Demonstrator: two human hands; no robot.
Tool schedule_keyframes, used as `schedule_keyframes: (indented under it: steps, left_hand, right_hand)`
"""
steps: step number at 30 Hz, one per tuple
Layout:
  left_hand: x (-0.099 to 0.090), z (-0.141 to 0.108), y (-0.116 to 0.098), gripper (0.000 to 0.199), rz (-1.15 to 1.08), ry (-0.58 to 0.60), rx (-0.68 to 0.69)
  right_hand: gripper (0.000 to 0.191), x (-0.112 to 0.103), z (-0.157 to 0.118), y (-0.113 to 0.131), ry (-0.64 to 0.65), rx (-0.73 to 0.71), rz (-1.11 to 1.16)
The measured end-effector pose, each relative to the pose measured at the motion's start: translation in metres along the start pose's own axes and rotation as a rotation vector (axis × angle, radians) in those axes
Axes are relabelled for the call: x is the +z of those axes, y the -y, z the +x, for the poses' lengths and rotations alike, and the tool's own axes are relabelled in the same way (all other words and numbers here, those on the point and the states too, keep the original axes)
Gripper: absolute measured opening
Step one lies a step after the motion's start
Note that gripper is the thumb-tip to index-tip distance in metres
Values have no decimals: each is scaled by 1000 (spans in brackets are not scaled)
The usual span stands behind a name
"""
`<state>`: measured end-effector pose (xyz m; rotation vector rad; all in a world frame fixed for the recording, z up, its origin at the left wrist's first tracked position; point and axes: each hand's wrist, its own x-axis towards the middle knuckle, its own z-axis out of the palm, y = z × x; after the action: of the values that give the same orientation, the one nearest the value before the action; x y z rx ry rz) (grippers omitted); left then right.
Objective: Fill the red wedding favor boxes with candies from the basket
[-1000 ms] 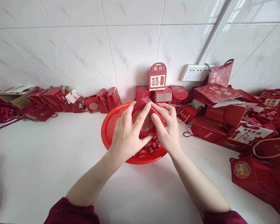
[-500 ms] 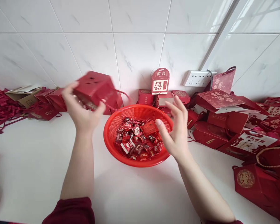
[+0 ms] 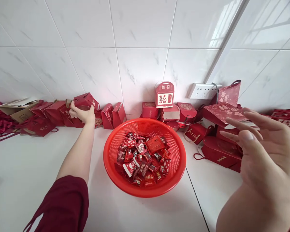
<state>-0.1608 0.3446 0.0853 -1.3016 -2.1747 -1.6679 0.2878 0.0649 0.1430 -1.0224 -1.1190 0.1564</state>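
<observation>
At the back left, my left hand [image 3: 81, 113] grips a red gift box [image 3: 85, 99] with a ribbon, over the row of boxes along the wall. My right hand [image 3: 265, 145] is raised at the right, close to the camera, fingers spread and holding nothing. Behind it stand several red boxes, partly covered by the hand. Between my hands a red plastic colander [image 3: 145, 192] rests on the white tabletop, with many small wrapped candies [image 3: 142, 154] inside. A flat red packet [image 3: 154, 144] lies on top of them.
A box with a white label [image 3: 164, 95] stands on other red boxes at the wall. The power strip [image 3: 204, 91] is fixed to the tiles. Heaped boxes [image 3: 221, 151] fill the right side. Brown boxes [image 3: 20, 108] and dark red ribbons [image 3: 0, 124] lie at the far left.
My left hand has carried the red gift box back and down to the row by the wall. My right hand has swung from beside the colander out to the right, nearer the camera.
</observation>
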Motion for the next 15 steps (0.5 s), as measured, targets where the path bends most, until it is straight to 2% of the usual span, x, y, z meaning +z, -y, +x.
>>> schedule_keyframes:
  steps: [4,7,11,15]
  left_hand:
    - [29,-7,17,94,52,-32,-44]
    - [42,-9,29,108,139,-12,-39]
    - [45,-4,37,118,204,56,-15]
    - [38,4,49,124,225,128,14]
  right_hand:
    - [33,2,-2,-4,50,32,20]
    - [32,4,-3,-9,164,82,88]
    - [29,8,-4,-14,256,104,69]
    - [28,11,-4,-16,334,111,36]
